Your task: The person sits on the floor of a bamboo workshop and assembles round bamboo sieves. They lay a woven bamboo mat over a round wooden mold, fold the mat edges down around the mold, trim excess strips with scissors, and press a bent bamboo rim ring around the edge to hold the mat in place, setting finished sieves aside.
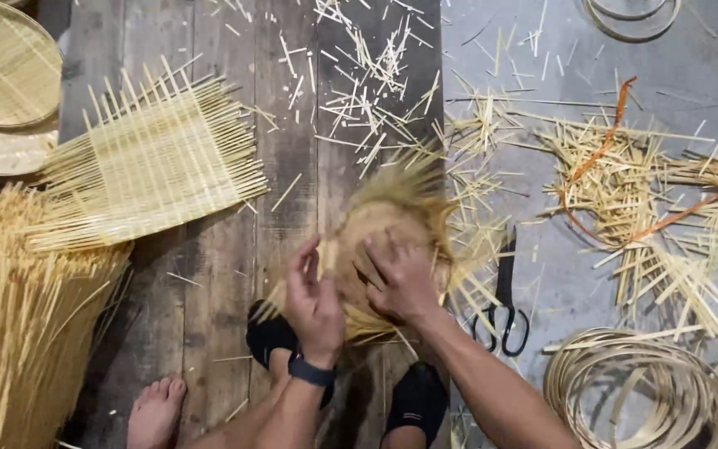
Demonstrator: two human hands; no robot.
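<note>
I see both hands on the woven bamboo piece [392,241] at frame centre. My left hand [313,299] grips its edge at seven o'clock, fingers closed on it; my right hand [400,283] presses flat on top, fingers spread. Black scissors [504,303] lie at three o'clock, bamboo hoops [633,387] at four.

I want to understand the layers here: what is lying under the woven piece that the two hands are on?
Under the woven piece show dark floor planks and loose bamboo strips. Whatever lies directly beneath its middle is covered by it and both hands.
</note>
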